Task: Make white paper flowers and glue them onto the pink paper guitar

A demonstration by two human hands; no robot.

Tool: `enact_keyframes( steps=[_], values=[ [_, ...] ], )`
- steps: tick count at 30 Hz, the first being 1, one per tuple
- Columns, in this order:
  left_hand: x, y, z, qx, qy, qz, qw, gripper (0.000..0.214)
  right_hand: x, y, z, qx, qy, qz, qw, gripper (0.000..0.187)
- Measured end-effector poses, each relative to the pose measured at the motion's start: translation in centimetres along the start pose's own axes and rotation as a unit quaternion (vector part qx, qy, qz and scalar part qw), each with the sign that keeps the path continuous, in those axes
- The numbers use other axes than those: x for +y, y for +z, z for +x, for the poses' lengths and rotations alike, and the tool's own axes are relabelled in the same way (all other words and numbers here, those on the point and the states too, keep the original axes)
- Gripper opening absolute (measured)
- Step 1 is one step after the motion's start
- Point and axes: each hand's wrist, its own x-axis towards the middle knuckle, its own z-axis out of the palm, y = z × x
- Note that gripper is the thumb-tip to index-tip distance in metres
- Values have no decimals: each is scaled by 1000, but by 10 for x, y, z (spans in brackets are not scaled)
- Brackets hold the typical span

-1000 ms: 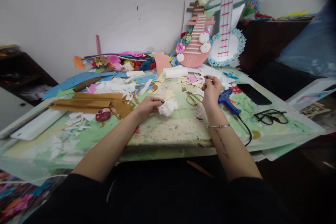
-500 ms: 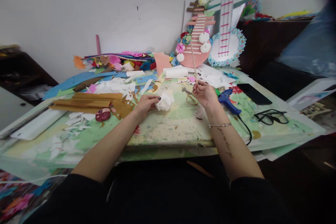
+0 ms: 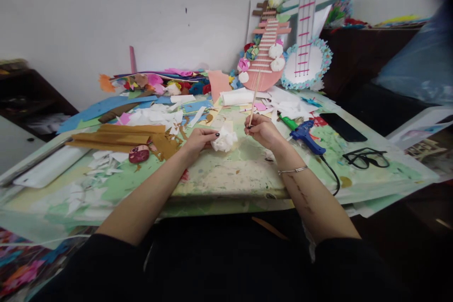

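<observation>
My left hand (image 3: 202, 144) pinches the edge of a white paper flower (image 3: 225, 139) above the middle of the table. To its right, my right hand (image 3: 262, 131) is closed around the lower end of a thin wooden stick (image 3: 254, 96), which points up and slightly away. A gap separates the stick from the flower. Just right of my right hand lies a blue glue gun (image 3: 307, 138) with its cord trailing toward the table's front edge. My right hand covers the spot where the scissors lay.
Brown crepe paper (image 3: 116, 138), a dark red owl-faced object (image 3: 139, 154) and white scraps (image 3: 152, 117) lie left. A phone (image 3: 343, 127) and glasses (image 3: 366, 157) lie right. At the back stand a pink paper instrument (image 3: 264, 73) and a white one with blue flowers (image 3: 305, 59).
My right hand has moved left toward the flower, bringing the stick along and covering the scissors. The flower has turned slightly and shifted a little right in my left hand.
</observation>
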Motion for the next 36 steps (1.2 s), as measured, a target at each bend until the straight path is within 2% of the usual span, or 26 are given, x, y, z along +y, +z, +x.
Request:
enact_keyframes(
  steps=[9, 14, 19, 24, 27, 31, 36],
  values=[
    [0, 2, -2, -54, -7, 14, 998, 39, 16, 8, 8, 15, -47, -109, 993, 12],
    [1, 3, -4, -68, -10, 15, 998, 43, 17, 12, 5, 16, -76, -215, 973, 20],
    [-1, 2, -2, -79, -13, 16, 997, 41, 19, 11, 5, 25, -104, -283, 953, 14],
    [-1, 1, -4, -92, 9, 14, 996, 45, 19, 12, 4, 8, -117, -302, 946, 12],
    [1, 5, -9, -95, 51, 4, 994, 48, 18, 16, 2, -14, -123, -302, 945, 14],
    [3, 10, -11, -90, 109, -23, 990, 39, 16, 25, -1, -25, -137, -289, 947, 14],
    [3, 11, -9, -95, 91, -27, 991, 33, 16, 34, -1, -38, -144, -255, 955, 13]
  ],
)
